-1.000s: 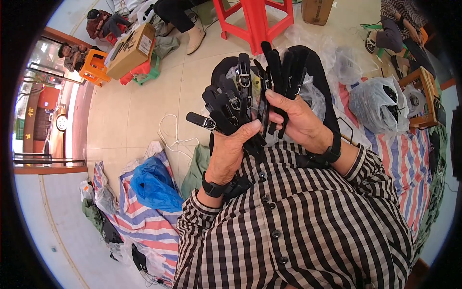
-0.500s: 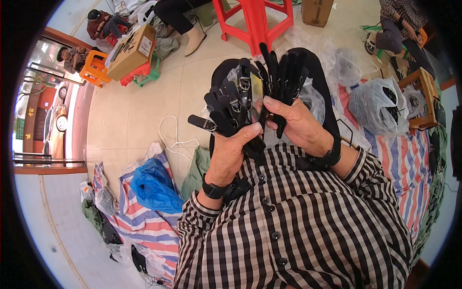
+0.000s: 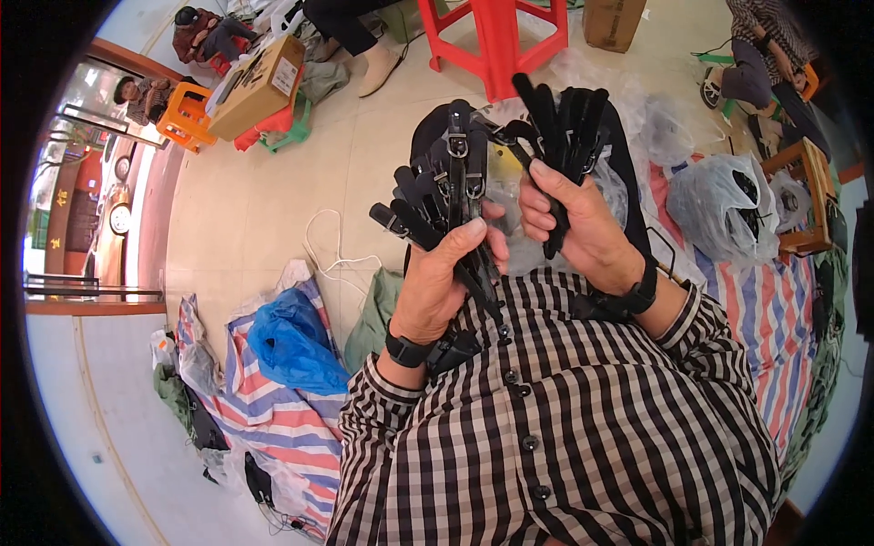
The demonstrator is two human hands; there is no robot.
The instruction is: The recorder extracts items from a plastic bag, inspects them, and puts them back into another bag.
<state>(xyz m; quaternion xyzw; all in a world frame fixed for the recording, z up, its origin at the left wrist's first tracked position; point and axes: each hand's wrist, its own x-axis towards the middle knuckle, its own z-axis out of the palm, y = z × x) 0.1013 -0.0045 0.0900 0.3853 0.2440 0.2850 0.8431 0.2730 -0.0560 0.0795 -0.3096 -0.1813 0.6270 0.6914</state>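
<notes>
Above my lap, my left hand (image 3: 435, 284) is closed round a fanned bunch of black buckled straps (image 3: 458, 164) with small silver buckles. The thumb presses across their lower ends, and some tails hang down toward my shirt. My right hand (image 3: 587, 227) grips a second bunch of black straps (image 3: 569, 132), its thumb laid along them. A gap separates the two hands, while near the top a dark strap bridges toward the left bunch. Beneath the hands, clear plastic (image 3: 522, 241) lies on my lap, with something yellow partly hidden behind the straps.
A red stool (image 3: 496, 50) stands ahead. To the right are a filled clear plastic bag (image 3: 724, 205) and a wooden stool (image 3: 806, 196). A blue bag (image 3: 296, 341) lies on striped sheeting (image 3: 282, 437) at the left. A carton (image 3: 259, 86) and seated people are farther off.
My hands have moved apart; the right one shifted rightward with its straps. The two bunches, close together before, now have a gap between them.
</notes>
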